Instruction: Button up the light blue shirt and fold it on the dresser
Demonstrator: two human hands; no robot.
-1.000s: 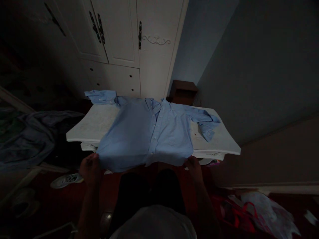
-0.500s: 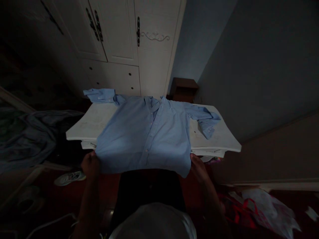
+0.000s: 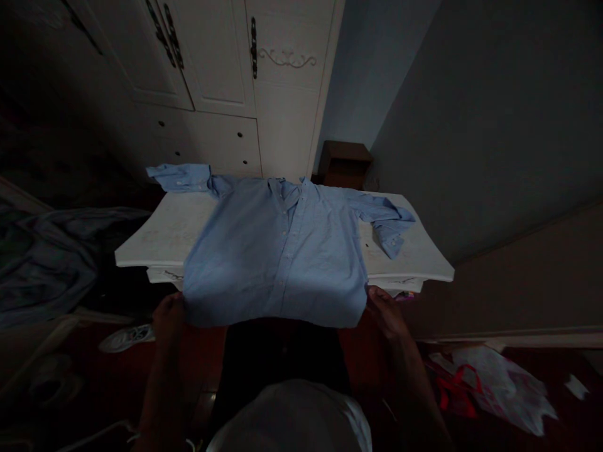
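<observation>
A light blue button-up shirt lies front side up across a white table. Its collar points away from me and its lower part hangs past the near edge. The left-side sleeve is folded over at the far corner; the other bends down on the tabletop. My left hand is closed on the shirt's side edge near the hem at the left. At the opposite edge, my right hand pinches the fabric between thumb and fingers. Between both hands the hem is stretched out.
Behind the table stands a white wardrobe, with a small brown cabinet beside it. Grey cloth is heaped at the left. A shoe lies on the floor, and plastic bags lie at the lower right.
My right hand has moved slightly right and up, pulling the hem straighter. The shirt's lower right corner no longer droops as much. The view has shifted a little.
</observation>
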